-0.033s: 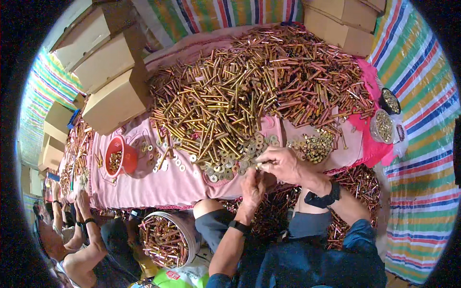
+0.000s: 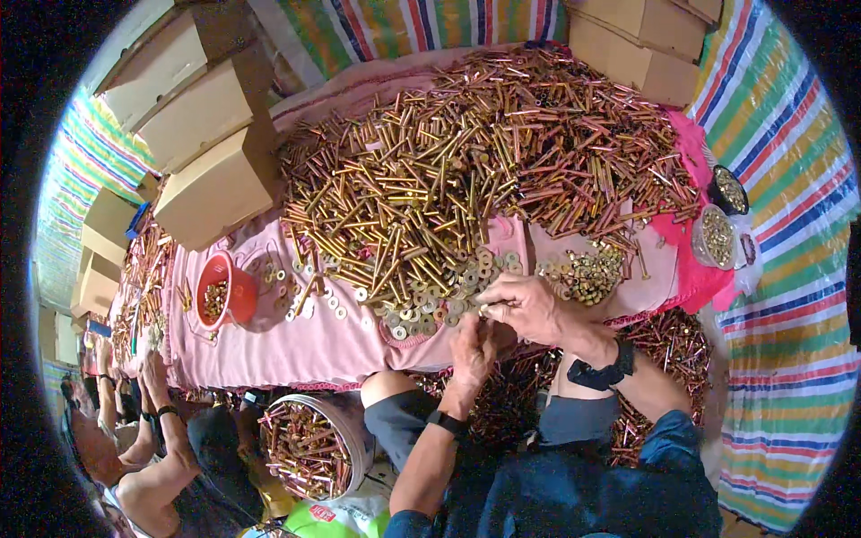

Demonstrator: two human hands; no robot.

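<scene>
My right hand [image 2: 527,309] is closed in a pinch, with a small pale bit showing at its fingertips that is too small to name. Close below it, my left hand [image 2: 473,350] has its fingers curled together; whatever is inside them is hidden. Both hands meet above the near edge of the pink cloth [image 2: 323,354]. Beside them lie flat washers [image 2: 421,321] in a loose heap. A pile of brass-coloured nuts [image 2: 592,276] sits just right of my right hand. Beyond, a big heap of long yellowish bolts [image 2: 404,197] covers the cloth.
A red bucket [image 2: 240,291] of small parts stands left. A white bucket [image 2: 359,439] of bolts is beside my knee. Two tubs, one clear [image 2: 717,236] and one black [image 2: 728,190], stand right. Cardboard boxes [image 2: 220,193] rise at far left. Another person [image 2: 161,448] works at left.
</scene>
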